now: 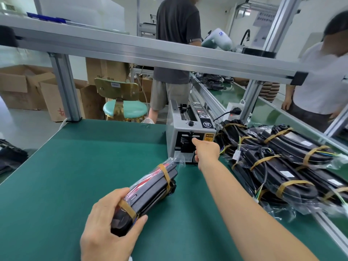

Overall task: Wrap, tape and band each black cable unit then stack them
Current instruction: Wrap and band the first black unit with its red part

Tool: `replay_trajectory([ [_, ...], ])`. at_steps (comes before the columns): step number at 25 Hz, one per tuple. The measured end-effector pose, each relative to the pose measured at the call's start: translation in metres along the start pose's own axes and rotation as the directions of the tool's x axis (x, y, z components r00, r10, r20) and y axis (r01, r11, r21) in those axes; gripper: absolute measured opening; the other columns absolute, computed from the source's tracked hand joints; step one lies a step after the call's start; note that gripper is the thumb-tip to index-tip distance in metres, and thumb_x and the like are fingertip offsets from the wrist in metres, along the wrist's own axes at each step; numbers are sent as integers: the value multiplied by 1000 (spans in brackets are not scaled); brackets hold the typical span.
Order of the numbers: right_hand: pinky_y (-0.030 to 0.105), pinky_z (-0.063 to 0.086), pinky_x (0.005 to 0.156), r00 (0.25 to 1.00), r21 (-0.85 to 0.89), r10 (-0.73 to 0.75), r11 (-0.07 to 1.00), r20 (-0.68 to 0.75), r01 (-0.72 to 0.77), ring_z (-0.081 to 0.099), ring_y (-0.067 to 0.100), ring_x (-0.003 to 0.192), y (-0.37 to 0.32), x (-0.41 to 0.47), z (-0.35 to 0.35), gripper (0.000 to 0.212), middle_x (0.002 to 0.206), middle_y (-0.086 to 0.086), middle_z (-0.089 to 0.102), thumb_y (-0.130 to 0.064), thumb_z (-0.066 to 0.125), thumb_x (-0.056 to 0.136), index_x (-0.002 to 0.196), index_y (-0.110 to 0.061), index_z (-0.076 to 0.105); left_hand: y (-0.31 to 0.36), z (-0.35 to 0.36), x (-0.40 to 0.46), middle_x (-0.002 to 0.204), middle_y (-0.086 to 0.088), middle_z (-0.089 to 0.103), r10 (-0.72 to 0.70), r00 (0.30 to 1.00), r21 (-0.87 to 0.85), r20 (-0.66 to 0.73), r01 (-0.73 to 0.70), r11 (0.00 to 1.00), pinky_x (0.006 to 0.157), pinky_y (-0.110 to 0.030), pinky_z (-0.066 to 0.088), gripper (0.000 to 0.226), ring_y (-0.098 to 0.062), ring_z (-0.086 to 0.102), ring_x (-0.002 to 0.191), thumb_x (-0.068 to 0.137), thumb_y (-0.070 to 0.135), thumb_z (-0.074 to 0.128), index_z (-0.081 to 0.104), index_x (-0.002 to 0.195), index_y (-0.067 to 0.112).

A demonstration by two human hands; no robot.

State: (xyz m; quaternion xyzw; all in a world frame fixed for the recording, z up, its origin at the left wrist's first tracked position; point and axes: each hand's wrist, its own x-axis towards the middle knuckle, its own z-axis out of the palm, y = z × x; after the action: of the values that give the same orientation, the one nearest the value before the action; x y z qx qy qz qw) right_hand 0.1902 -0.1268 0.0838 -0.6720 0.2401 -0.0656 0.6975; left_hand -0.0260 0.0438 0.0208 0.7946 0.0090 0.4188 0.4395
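A single wide-angle view looks from the person's head forward and down across the green table (79,166), close enough that both forearms run in from the near edge. It faces the tape dispenser (190,136) at the far side, with straight frame rails bowed by the lens.

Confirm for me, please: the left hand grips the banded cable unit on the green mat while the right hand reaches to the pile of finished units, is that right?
Not quite. In the head view the right hand reaches to the tape dispenser, not the pile of finished units. The left hand does grip the banded cable unit on the green mat.
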Motion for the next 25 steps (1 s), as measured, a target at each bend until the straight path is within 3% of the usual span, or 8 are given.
replay_trajectory([
  [4,21,28,35,990,107,128,987,-56,-122,32,17,47,-5,3,9,32,62,1,43,-11,76,76,62,-14,48,5,0,0,107,17,60,3,1000,21,-16,-2,1000,74,-35,48,52,-11,59,88,59,43,70,61,109,31],
  [9,20,24,34,991,137,133,982,-18,-129,29,14,44,-12,-21,9,29,63,2,39,-13,68,84,69,-14,43,9,0,0,108,21,58,-48,998,36,-34,50,998,76,-41,50,60,-14,60,90,53,28,79,58,110,35],
  [12,17,33,54,945,114,-108,991,307,77,45,7,54,-18,-72,-18,19,65,-4,53,-19,65,88,68,-18,63,13,0,0,110,24,56,-60,998,26,-36,61,998,81,-40,49,62,-12,59,95,53,23,80,58,110,33],
  [14,12,41,74,788,96,-290,954,542,285,60,-6,84,-14,-119,-37,13,86,-20,66,-25,69,82,70,-23,73,15,0,-1,112,23,56,-72,997,32,-35,73,997,84,-39,49,66,-11,58,97,53,18,88,58,110,32],
  [16,12,37,95,647,24,-322,905,691,425,48,-11,117,-1,-158,-46,10,113,-32,58,-32,70,77,70,-27,74,18,0,-2,112,23,55,-101,994,29,-29,102,994,87,-42,50,74,-13,59,99,52,6,91,56,110,36],
  [18,30,24,113,648,-113,-306,846,698,521,34,-6,132,15,-176,-47,15,128,-38,43,-31,72,81,66,-30,71,21,-2,-3,111,22,56,-111,994,16,-13,111,994,86,-46,50,74,-17,60,99,53,2,89,56,110,36],
  [20,44,11,118,677,-198,-294,812,675,549,23,-6,137,24,-181,-46,21,131,-39,34,-24,69,83,63,-27,69,23,-2,-4,108,17,59,-90,996,15,3,90,996,83,-48,50,68,-19,59,99,54,3,89,60,110,28],
  [25,47,7,118,684,-202,-301,809,664,552,15,-7,140,29,-183,-42,16,133,-37,32,-23,68,83,68,-30,69,23,-2,-4,106,9,62,-104,995,24,4,104,994,80,-47,50,63,-19,58,99,54,4,89,63,110,20],
])
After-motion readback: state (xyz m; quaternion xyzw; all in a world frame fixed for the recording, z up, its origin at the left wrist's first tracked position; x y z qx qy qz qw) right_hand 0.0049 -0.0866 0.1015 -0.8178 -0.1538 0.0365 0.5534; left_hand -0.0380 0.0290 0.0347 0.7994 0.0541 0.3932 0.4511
